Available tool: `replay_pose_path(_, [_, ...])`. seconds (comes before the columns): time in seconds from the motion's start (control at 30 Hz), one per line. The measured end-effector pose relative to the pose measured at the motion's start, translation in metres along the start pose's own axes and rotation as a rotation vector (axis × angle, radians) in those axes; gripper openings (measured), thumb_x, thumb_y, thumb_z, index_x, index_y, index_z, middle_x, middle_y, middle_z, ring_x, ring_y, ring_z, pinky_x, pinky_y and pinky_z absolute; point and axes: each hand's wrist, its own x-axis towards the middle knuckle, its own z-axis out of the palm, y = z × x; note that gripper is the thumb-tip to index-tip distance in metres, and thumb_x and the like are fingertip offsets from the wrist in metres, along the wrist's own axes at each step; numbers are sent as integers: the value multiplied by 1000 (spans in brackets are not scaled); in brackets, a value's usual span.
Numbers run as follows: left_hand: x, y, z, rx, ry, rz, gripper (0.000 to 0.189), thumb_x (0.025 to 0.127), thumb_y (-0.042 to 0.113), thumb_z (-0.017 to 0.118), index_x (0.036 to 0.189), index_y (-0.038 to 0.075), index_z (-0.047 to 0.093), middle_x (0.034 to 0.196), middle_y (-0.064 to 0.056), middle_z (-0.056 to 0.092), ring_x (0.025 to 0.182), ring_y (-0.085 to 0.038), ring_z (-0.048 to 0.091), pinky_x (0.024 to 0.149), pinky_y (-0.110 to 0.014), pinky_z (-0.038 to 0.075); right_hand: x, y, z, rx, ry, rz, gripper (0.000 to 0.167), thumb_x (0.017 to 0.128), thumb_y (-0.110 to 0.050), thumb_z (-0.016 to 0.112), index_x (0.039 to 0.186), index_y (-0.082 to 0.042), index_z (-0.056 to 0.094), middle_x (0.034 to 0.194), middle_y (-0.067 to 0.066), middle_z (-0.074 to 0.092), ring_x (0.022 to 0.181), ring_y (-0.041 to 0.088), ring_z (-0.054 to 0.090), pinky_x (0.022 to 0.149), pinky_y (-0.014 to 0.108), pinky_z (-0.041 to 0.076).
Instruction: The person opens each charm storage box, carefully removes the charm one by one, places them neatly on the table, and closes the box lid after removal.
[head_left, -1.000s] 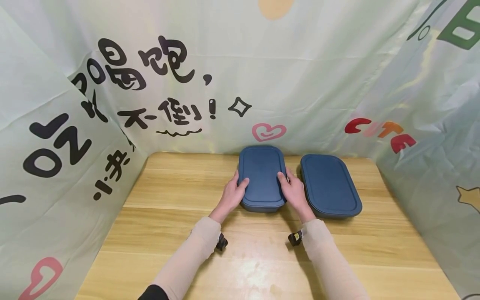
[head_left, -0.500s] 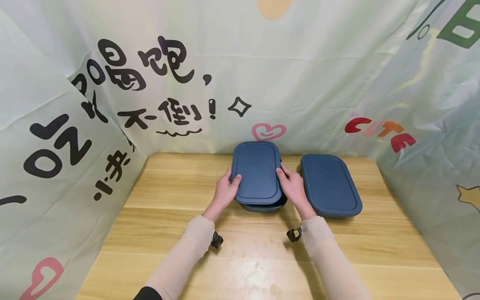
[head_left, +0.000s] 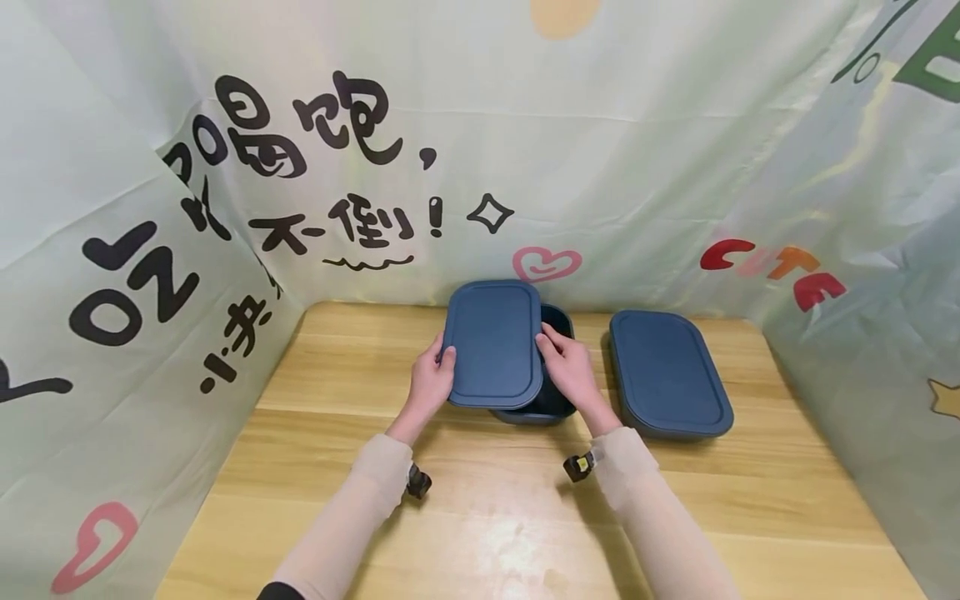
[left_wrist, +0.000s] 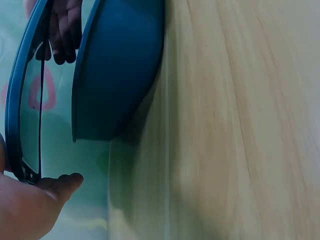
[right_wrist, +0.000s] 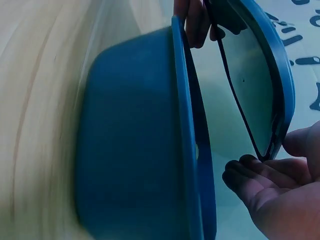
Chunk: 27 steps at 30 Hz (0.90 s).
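Both hands hold a dark blue rectangular lid point(head_left: 495, 342) by its two long sides. My left hand point(head_left: 432, 379) pinches its left edge, thumb on top. The right hand point(head_left: 567, 364) grips the opposite edge, fingers under the rim, as the right wrist view also shows. Beneath and a bit to the right stands the matching blue food container point(head_left: 536, 417), its dark inside partly showing. In both wrist views a gap separates the lid point(right_wrist: 287, 85) from the container's rim point(right_wrist: 187, 130). The lid's underside is shiny and reflects the wall.
A second blue container with its lid on point(head_left: 671, 371) stands to the right on the wooden table point(head_left: 495, 525). Behind and at both sides hangs a pale printed cloth point(head_left: 637, 167). Cameras are strapped to both wrists.
The lid has come up off the container and shifted left, carried by both hands. The container's inside now shows at the right. The second container has stayed put.
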Motion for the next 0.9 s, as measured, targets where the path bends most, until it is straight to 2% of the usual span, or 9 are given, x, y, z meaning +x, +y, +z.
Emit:
replay_pose_path(0.03, [0,-1,-2,3,5,1,53,109,15,54,155,-9,44,155,-28,50,143,-39,53,117,-51,45,0,-2,2,-1,-7,-12,50,113,-31,50,156,-5,50,136,22,70,116,36,69,93,43,50])
replay_pose_path(0.07, [1,-2,-5,9,10,1,52,109,14,53,155,-9,44,155,-29,50,143,-39,53,118,-52,45,0,-4,3,-6,-10,-22,50,113,-31,51,156,-5,51,148,22,62,131,37,63,98,44,48])
replay_pose_path(0.1, [1,-4,-8,10,14,2,52,109,14,52,155,-9,44,155,-29,51,143,-39,53,117,-52,45,1,-7,5,-5,-17,-29,50,113,-31,51,156,-5,51,149,23,61,130,39,63,98,45,48])
replay_pose_path(0.17, [1,-6,-13,-1,16,-6,52,110,14,51,156,-9,43,156,-28,49,145,-39,50,119,-52,44,1,-12,10,-19,-21,-45,50,112,-32,52,156,-6,51,145,23,63,131,38,64,98,44,51])
replay_pose_path(0.27, [1,-11,-21,-16,27,-27,53,110,14,50,157,-8,41,159,-27,47,149,-38,47,121,-53,41,3,-17,17,-20,-30,-53,51,112,-34,53,156,-9,52,133,23,71,112,37,71,91,43,56])
replay_pose_path(0.33, [0,-13,-26,-25,31,-45,53,110,15,49,158,-7,41,161,-26,46,150,-37,45,122,-53,40,4,-20,23,-4,-36,-59,51,111,-34,53,156,-10,52,138,19,70,106,33,74,84,40,58])
replay_pose_path(0.4, [0,-16,-31,-18,36,-55,53,111,14,49,158,-6,41,160,-26,47,149,-38,46,121,-54,41,5,-22,28,27,-48,-58,51,111,-33,54,156,-9,52,132,20,72,96,31,75,77,35,57])
replay_pose_path(0.6, [0,-25,-43,-28,56,-83,49,110,12,50,156,-5,45,158,-25,49,146,-38,50,120,-53,42,5,-30,41,84,-61,-54,50,110,-28,58,154,-6,54,130,20,73,100,30,77,83,34,63])
replay_pose_path(0.9, [-1,-35,-61,-116,67,-163,49,110,12,48,156,-3,47,156,-26,52,148,-38,49,123,-52,40,6,-50,60,149,-73,-28,48,107,-26,63,152,-7,58,112,15,80,88,30,76,72,25,54])
